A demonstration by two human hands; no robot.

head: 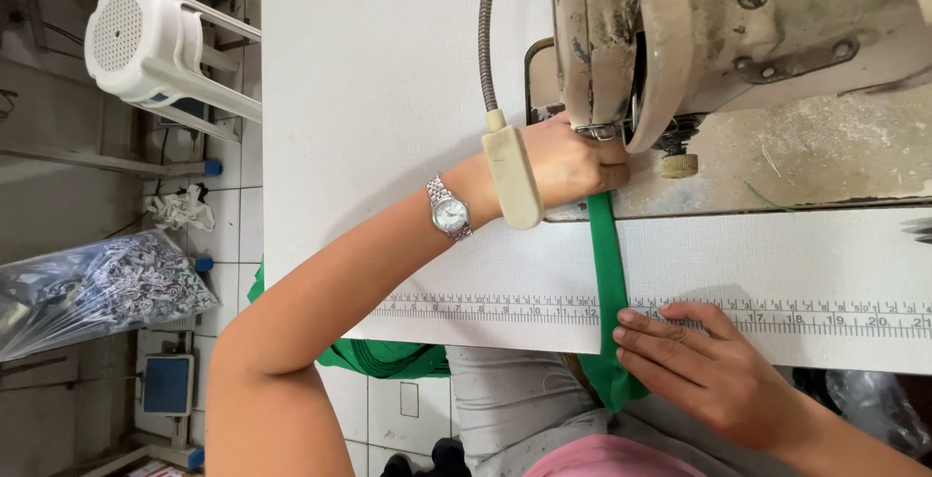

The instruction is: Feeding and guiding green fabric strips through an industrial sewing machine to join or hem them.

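I can't see the needle behind my left hand, which pinches the green strip at centre frame. My right hand (fingers flat, open) presses the narrow folded strip against the table edge.

We saw a bright, evenly lit scene, the light soft and broad with no hard glare. The white table came close to washing out left of the sewing machine, yet its weave stayed readable. Shadows were faint: a pale one under the left hand and forearm, another under the right hand in front of the machine. The machine's worn paint, the ruler marks and the green fabric strip were sharp. Far left of the machine, the floor, the white stool and the plastic bag sat darker and slightly soft, with lines bowing at the edge.
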